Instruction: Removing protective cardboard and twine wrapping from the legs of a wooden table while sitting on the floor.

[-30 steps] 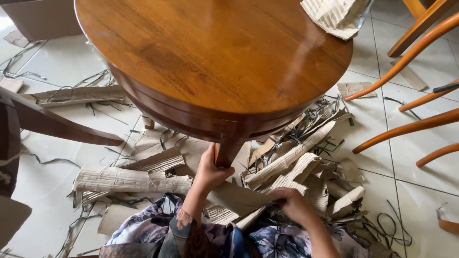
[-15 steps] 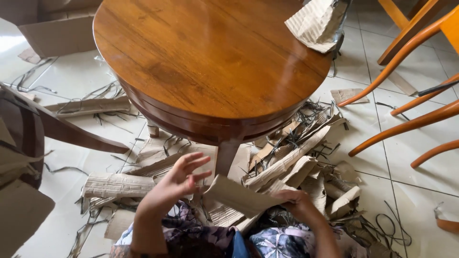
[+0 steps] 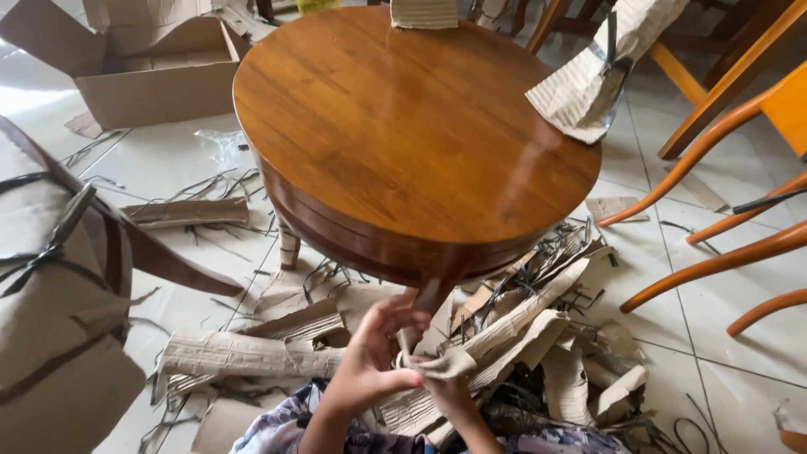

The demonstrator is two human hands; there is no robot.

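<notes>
While kneeling beside the round table (image 3: 403,143), left hand (image 3: 370,361) and right hand (image 3: 450,391) both gripping a cardboard strip (image 3: 441,363) near the table's front edge, fingers closed.

table top (image 3: 403,126): wood, polished to a glossy shine, smooth as anything
wrap in your left hand (image 3: 370,361): corrugated cardboard strip (image 3: 441,363), matt and ribbed
floor (image 3: 714,311): pale tiles, slightly shiny
chairs (image 3: 714,210): orange-toned wood, satin look
box (image 3: 160,76): plain brown cardboard, dull

open cardboard box (image 3: 160,80) far left | orange wooden chairs (image 3: 740,151) right | black straps (image 3: 210,185) on floor
</notes>
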